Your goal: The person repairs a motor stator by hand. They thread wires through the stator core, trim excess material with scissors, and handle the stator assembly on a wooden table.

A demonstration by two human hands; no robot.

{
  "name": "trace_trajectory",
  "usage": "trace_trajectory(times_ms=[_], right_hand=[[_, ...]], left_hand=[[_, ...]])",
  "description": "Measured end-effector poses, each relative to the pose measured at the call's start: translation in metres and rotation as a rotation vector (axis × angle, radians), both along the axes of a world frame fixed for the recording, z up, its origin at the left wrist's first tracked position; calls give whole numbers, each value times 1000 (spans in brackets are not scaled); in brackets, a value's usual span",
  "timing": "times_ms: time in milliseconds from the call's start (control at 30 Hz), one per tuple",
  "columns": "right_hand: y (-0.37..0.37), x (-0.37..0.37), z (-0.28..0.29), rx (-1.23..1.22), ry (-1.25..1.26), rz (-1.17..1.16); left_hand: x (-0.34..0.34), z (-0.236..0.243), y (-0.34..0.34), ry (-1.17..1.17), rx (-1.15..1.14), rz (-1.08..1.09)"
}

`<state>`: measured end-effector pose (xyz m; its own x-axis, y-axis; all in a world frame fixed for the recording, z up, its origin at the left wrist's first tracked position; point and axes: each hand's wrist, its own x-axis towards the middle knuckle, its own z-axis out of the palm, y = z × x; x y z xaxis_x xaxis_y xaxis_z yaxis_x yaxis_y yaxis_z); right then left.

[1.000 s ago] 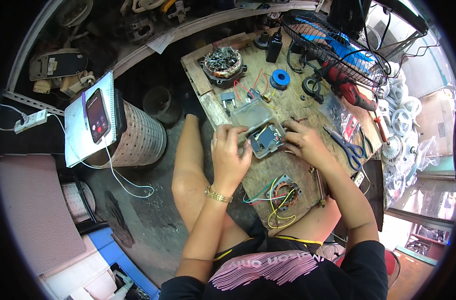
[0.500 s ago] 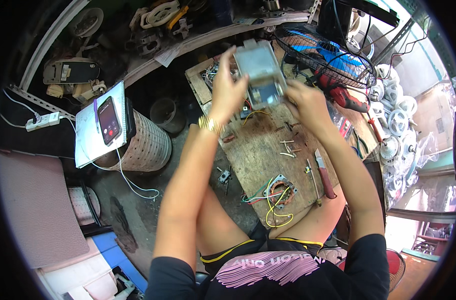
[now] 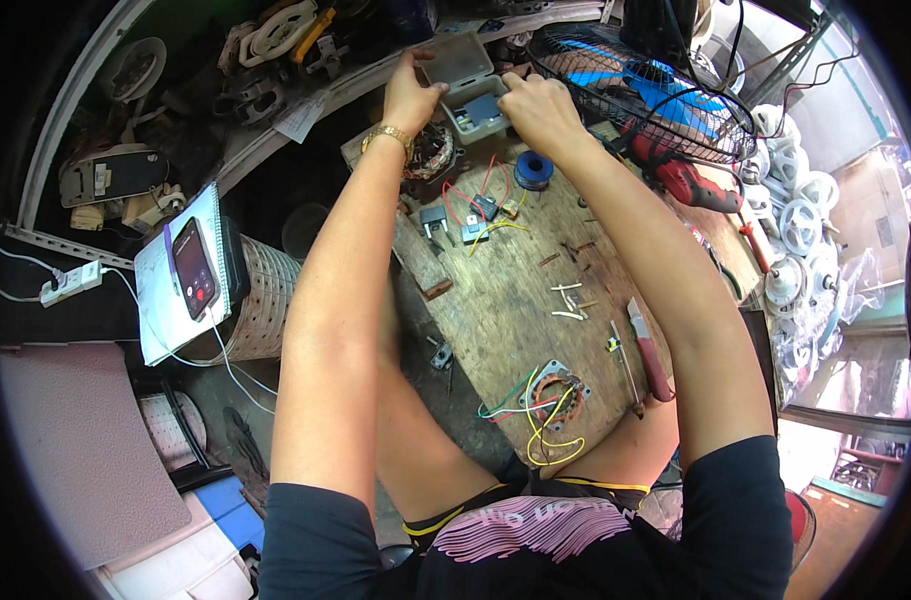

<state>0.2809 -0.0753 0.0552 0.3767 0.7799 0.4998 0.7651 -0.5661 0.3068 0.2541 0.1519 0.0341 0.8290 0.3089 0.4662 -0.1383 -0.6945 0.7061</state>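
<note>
Wooden bench (image 3: 521, 285) down the middle, spool (image 3: 534, 171) on top, and at the far end, near the fan (image 3: 651, 85), an open plastic box (image 3: 483, 134)! Left hand (image 3: 413, 103) spreads fingers against its left side; right hand (image 3: 544, 108) grasps its right edge with bent fingers.

Fingers (image 3: 514, 85) on open translucent box (image 3: 458, 62)

Translucent box (image 3: 487, 134), lid (image 3: 457, 61) open, blue-grey parts (image 3: 482, 109) inside
</note>
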Motion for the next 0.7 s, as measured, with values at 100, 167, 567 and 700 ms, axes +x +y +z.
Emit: trace_trajectory(times_ms=[100, 167, 567, 700], right_hand=[[-13, -9, -1, 17, 76, -55], [-19, -24, 11, 126, 321, 1], [-45, -85, 63, 216, 325, 168], [-30, -100, 69, 150, 150, 62]], left_hand=[[-10, 2, -13, 80, -260, -92], [-25, 11, -13, -80, -355, -176], [-150, 58, -70, -349, 29, 93], [-175, 44, -94, -442, 58, 155]])
